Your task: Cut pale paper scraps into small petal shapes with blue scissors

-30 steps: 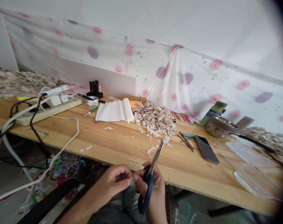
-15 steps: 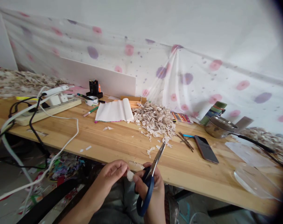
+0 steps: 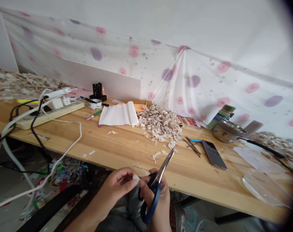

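My right hand [image 3: 156, 196] grips blue-handled scissors [image 3: 154, 188], blades closed and pointing up and to the right over the table's front edge. My left hand [image 3: 118, 185] pinches a small white paper scrap [image 3: 136, 178] against the right hand's fingertips, just below the wooden table [image 3: 127, 148]. Both hands sit in front of the table edge, above my lap. A heap of pale paper clippings [image 3: 161, 124] lies on the table beyond the scissor tips.
A folded white sheet [image 3: 118, 115], marker holder [image 3: 98, 91] and tape roll [image 3: 96, 104] lie at the back. Power strip [image 3: 47, 116] with cables hangs off the left. To the right lie a phone [image 3: 213, 154], sticks [image 3: 192, 145], steel pan [image 3: 229, 131], and a clear plate [image 3: 264, 187].
The scissors have tilted a little further right and dropped slightly. My left hand's fingers have shifted on the paper scrap, which now shows between the two hands.
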A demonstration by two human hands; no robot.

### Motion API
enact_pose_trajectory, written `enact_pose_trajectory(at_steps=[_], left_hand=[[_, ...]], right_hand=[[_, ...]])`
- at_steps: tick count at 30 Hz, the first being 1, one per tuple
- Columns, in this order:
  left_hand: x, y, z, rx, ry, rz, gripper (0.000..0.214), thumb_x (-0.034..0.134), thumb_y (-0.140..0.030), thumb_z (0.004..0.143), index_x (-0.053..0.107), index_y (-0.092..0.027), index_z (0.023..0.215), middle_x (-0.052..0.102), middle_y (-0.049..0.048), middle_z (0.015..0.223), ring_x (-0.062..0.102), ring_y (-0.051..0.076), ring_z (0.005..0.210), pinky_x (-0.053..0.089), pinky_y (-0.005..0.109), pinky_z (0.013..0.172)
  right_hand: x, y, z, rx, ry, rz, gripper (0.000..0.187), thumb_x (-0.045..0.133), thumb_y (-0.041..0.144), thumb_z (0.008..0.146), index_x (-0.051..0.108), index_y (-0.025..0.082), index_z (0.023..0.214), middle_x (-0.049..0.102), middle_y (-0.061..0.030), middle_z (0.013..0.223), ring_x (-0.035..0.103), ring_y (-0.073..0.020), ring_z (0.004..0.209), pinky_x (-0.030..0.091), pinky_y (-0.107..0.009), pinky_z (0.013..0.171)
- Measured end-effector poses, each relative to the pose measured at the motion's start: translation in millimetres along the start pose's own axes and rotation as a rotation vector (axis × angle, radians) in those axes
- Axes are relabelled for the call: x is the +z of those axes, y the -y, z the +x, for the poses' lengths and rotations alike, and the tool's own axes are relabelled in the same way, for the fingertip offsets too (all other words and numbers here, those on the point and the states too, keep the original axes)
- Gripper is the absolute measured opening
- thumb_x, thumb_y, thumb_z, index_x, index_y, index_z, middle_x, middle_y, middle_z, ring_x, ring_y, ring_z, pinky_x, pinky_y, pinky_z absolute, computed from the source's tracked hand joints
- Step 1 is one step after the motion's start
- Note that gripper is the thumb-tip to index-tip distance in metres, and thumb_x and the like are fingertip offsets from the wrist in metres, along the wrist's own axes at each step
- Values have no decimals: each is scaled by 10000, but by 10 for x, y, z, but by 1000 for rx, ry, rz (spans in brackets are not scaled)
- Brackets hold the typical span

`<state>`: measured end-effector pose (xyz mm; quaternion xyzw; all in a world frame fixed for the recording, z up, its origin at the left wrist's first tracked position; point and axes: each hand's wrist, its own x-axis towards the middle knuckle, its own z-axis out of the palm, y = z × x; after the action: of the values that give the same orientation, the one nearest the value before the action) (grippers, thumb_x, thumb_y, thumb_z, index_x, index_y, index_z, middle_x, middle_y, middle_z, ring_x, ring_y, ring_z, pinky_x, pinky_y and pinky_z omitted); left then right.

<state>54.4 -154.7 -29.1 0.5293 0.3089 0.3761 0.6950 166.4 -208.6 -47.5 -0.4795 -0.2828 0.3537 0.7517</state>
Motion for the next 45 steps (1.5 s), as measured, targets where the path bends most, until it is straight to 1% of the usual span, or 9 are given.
enact_pose_trajectory(at_steps=[3, 13, 16, 19, 23, 32, 37, 40, 45], left_hand=[[30, -2, -9, -6, -37, 4, 202, 754, -352, 675, 650, -179, 691, 592, -11, 688, 519, 158, 730, 392, 243, 707], [6, 33, 13, -17, -41, 37, 252, 720, -403, 702, 627, -174, 654, 569, -12, 655, 494, 155, 697, 379, 246, 668], [-6, 15, 18, -1, -53, 58, 261, 667, -437, 750, 650, -179, 711, 592, -1, 688, 518, 168, 725, 395, 257, 686], [-24, 0, 26, 2, -96, 53, 254, 695, -429, 722, 674, -182, 780, 622, 13, 736, 543, 185, 757, 412, 269, 707], [-25, -11, 29, 0, -17, 93, 219, 736, -381, 686, 667, -174, 706, 612, 12, 694, 542, 181, 725, 414, 263, 689], [16, 20, 29, 19, -25, 47, 233, 692, -385, 736, 611, -175, 676, 544, -9, 678, 483, 158, 699, 379, 250, 661], [46, 7, 23, -7, 59, -27, 232, 727, -380, 702, 643, -167, 739, 590, 11, 714, 522, 181, 741, 387, 276, 705], [70, -2, 19, -9, 108, -37, 226, 741, -368, 686, 653, -161, 711, 602, 17, 689, 532, 184, 730, 386, 274, 697], [71, 14, 29, 9, 47, -32, 230, 744, -355, 684, 623, -166, 636, 556, -7, 656, 498, 162, 701, 369, 252, 672]], right_hand=[[-13, -13, 14, 6, -12, 8, 429, 789, 369, 608, 512, 214, 897, 575, 79, 505, 460, -81, 371, 358, -184, 377], [-60, -6, 3, 71, -9, 77, 415, 777, 271, 653, 498, 211, 954, 580, 81, 563, 468, -66, 439, 377, -163, 438], [-72, 34, 16, 81, 26, 64, 421, 782, 282, 648, 497, 206, 949, 578, 80, 555, 458, -64, 434, 361, -159, 427], [-64, 72, 30, 78, 49, 47, 417, 782, 296, 648, 500, 201, 940, 575, 78, 539, 445, -64, 422, 349, -163, 420], [-39, 92, 34, 70, 47, 7, 414, 783, 345, 630, 505, 207, 905, 584, 68, 538, 434, -72, 384, 339, -187, 397], [-57, 21, 20, 82, 50, 35, 438, 789, 344, 646, 502, 206, 947, 556, 83, 518, 435, -76, 419, 339, -179, 419], [-71, 11, 13, 93, 40, 92, 426, 789, 298, 666, 498, 218, 967, 573, 85, 569, 447, -66, 448, 338, -165, 458], [-79, -9, 19, 95, 51, 104, 427, 787, 314, 671, 497, 221, 971, 546, 93, 550, 450, -71, 448, 332, -168, 464], [-90, -38, 46, 68, 54, 81, 439, 785, 354, 660, 496, 219, 961, 532, 89, 529, 447, -84, 420, 329, -181, 433]])
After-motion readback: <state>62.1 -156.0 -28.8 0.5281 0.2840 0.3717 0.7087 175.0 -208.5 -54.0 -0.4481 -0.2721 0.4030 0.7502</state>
